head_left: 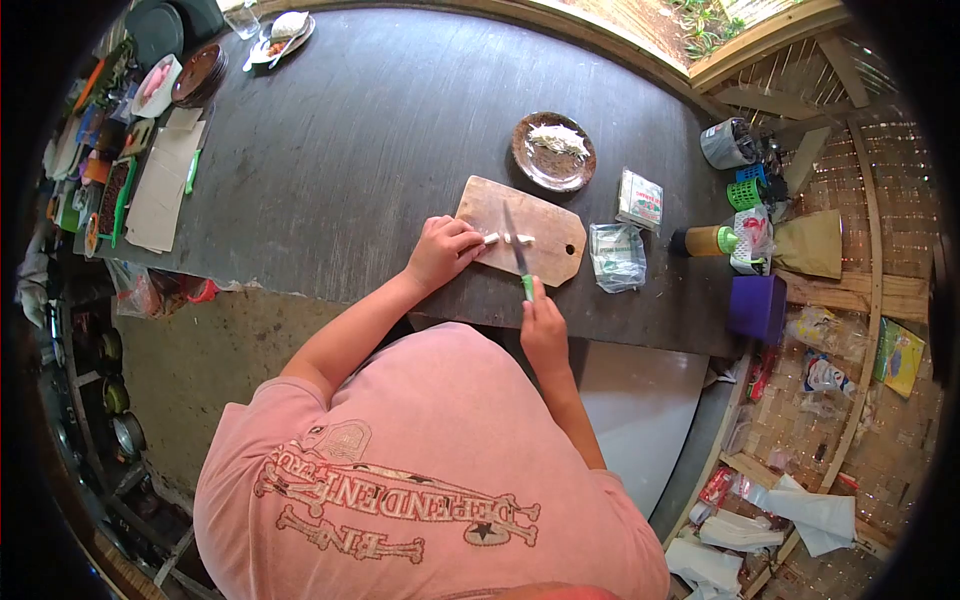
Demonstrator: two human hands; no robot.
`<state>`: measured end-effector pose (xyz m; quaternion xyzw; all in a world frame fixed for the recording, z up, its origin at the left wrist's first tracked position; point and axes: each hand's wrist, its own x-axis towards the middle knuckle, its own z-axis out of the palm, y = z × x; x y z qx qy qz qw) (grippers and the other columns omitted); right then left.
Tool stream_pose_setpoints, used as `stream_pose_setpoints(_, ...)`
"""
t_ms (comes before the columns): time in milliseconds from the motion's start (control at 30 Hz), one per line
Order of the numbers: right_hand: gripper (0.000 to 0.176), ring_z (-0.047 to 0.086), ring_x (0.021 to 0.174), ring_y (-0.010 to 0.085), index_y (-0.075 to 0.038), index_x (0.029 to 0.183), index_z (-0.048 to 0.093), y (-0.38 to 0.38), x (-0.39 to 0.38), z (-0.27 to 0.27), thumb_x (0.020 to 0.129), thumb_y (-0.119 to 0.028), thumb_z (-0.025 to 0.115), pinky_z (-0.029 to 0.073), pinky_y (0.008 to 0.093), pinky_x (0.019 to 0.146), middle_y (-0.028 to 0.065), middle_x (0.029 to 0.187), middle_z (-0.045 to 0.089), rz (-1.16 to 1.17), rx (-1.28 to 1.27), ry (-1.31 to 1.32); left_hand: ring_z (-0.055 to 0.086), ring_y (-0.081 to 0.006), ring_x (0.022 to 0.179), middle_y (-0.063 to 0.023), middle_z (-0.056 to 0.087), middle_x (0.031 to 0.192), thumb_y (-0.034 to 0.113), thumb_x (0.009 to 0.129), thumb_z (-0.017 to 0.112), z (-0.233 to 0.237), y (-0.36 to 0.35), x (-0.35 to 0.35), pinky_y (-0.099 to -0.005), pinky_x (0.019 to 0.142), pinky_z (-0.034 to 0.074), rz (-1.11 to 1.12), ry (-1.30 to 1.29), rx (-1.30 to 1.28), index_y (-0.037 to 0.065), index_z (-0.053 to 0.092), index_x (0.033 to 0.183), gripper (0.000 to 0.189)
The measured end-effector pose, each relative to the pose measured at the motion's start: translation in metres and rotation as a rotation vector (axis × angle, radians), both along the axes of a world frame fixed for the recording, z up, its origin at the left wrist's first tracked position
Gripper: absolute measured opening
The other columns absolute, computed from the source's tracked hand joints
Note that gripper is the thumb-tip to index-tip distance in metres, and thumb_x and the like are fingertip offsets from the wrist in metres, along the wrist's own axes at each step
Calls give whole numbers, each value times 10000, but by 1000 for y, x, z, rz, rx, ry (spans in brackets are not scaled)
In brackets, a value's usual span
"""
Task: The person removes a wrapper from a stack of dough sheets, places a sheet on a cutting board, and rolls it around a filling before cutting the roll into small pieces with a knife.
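Note:
A wooden cutting board (485,205) with a hole at one corner lies on the dark table near my body. My left hand (447,250) is over its left edge, fingers pinched on a short white food piece (491,239) whose kind I cannot make out. Just to the right lie cut white pieces (524,239), beside the blade. Gripped in my right hand (543,325) is a knife (514,236) with a green handle, its blade pointing away from me across the board. Beyond the board stands a brown plate (525,165) holding a pile of thin white shreds.
To the right are a plastic-wrapped packet (618,258), a boxed packet (640,198) and a bottle (703,241). A purple container (756,308) stands at the right edge. Cardboard (165,185) and a green-handled knife (192,172) lie left; a plate of food (302,40) is far left.

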<state>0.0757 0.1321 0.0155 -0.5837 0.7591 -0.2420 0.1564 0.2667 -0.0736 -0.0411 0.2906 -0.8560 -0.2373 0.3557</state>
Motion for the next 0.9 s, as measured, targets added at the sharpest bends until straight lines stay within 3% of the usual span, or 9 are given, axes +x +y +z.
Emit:
stream_pose_setpoints(67,529,716,928,456,-64,1625,543,11,-8,11,1105,-103,632,578,510,802,226,1062,692,-78,-140,-126,684,-213,1017,34,746,1018,237,922,868,-1,-2,-1,-429,985,476,15,-11,-4,174,828,1008,114)
stream_pose_setpoints(267,480,734,1033,491,-12,1575,582,37,-45,0,1107,-109,626,589,526,880,289,1196,750,-204,-184,-114,678,-207,1083,58,758,1066,249,916,856,11,-26,-9,-449,1028,457,40,-102,-101,206,837,1006,102)
stream_pose_setpoints(400,457,726,1058,494,-8,1548,599,40,-58,-15,1105,-120,622,587,534,897,282,1201,745,-231,-148,-103,670,-221,1173,56,761,1119,269,919,840,21,-58,-18,-457,1080,428,-152,-208,-123,235,847,996,84)
stream_pose_setpoints(500,440,710,1081,490,-10,1522,605,37,-63,-17,1094,-114,620,582,535,911,262,1192,724,-243,-118,-116,647,-240,1247,11,759,1168,348,881,876,45,-57,-26,-479,1134,399,-286,-365,-206,231,847,1057,213)
stream_pose_setpoints(733,422,687,1105,499,-23,1453,603,36,-63,-19,1034,-76,608,574,568,948,247,1192,683,-233,-63,-140,669,-232,1189,17,760,1137,412,909,858,50,-32,-63,-464,1077,444,-274,-508,-139,224,836,1084,258)
stream_pose_setpoints(900,422,682,1160,509,-16,1412,618,35,-68,-22,997,-88,598,568,573,989,266,1249,700,-249,-7,-205,675,-228,1186,20,746,1136,355,921,834,38,-37,-77,-448,1047,466,-285,-520,-253,248,825,1037,158)
